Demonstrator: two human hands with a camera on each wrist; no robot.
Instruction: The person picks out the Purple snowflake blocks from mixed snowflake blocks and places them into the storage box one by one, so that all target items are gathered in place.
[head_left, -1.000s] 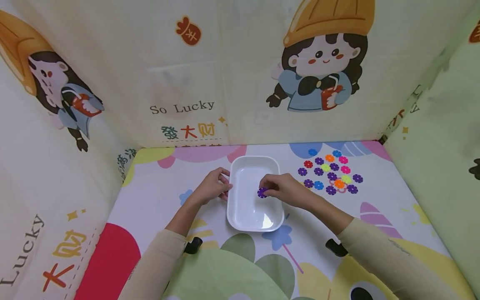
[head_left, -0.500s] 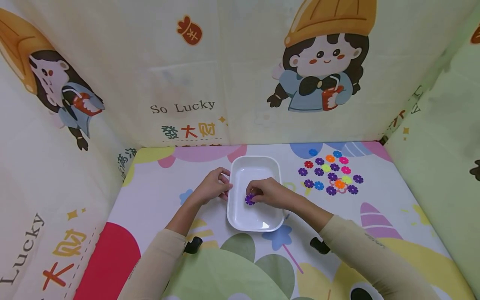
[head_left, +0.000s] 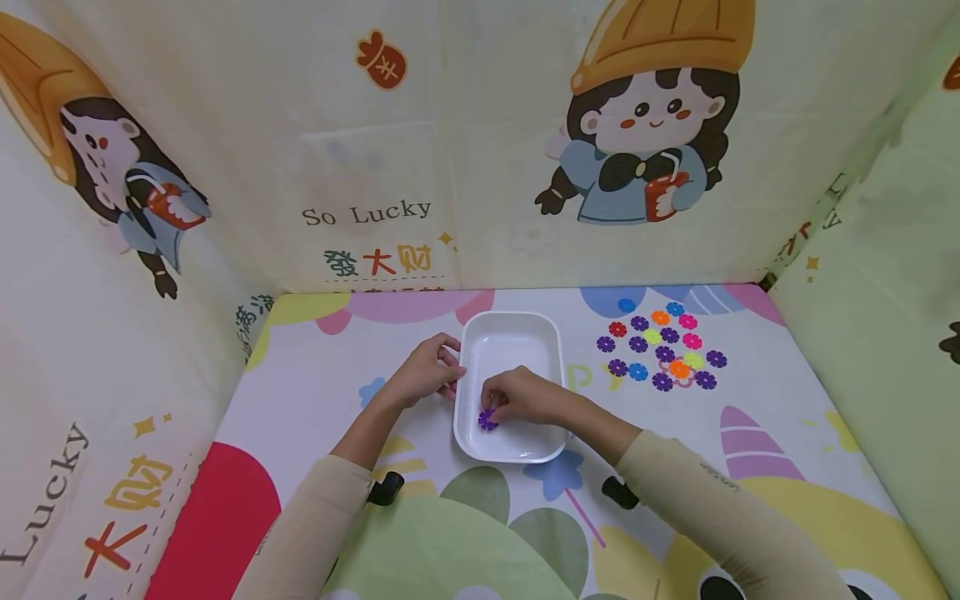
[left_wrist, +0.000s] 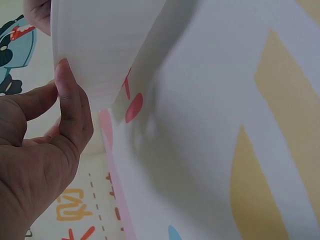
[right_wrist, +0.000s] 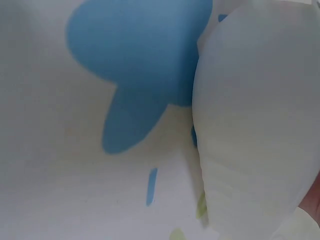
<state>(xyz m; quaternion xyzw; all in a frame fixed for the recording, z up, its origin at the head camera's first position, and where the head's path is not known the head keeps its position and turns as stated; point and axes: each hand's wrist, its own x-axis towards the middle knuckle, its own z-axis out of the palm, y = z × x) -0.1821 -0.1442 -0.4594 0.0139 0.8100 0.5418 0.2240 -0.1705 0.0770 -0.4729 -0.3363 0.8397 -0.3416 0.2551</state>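
A white rectangular tray (head_left: pixel 516 340) stands on the table, its outer wall (right_wrist: pixel 255 120) filling the right side of the right wrist view. My left hand (head_left: pixel 423 371) pinches the tray's left rim; the left wrist view has the thumb on one side of the edge and fingers (left_wrist: pixel 70 95) on the other. Inside the tray, my right hand (head_left: pixel 528 396) pinches a purple notched, flower-shaped disc (head_left: pixel 487 420) low over the near left part of the floor. Whether the disc touches the floor I cannot tell. The right wrist view shows almost nothing of the right hand.
To the right of the tray, several more flower-shaped discs (head_left: pixel 664 353) in purple, blue, red, pink, orange and yellow lie spread out. A printed cloth (head_left: pixel 300 400) covers the table. Cream printed sheets (head_left: pixel 495 250) rise at the back and both sides.
My right hand has moved left and nearer to me inside the tray, with the purple disc in its fingers. The left hand has kept its place on the rim.
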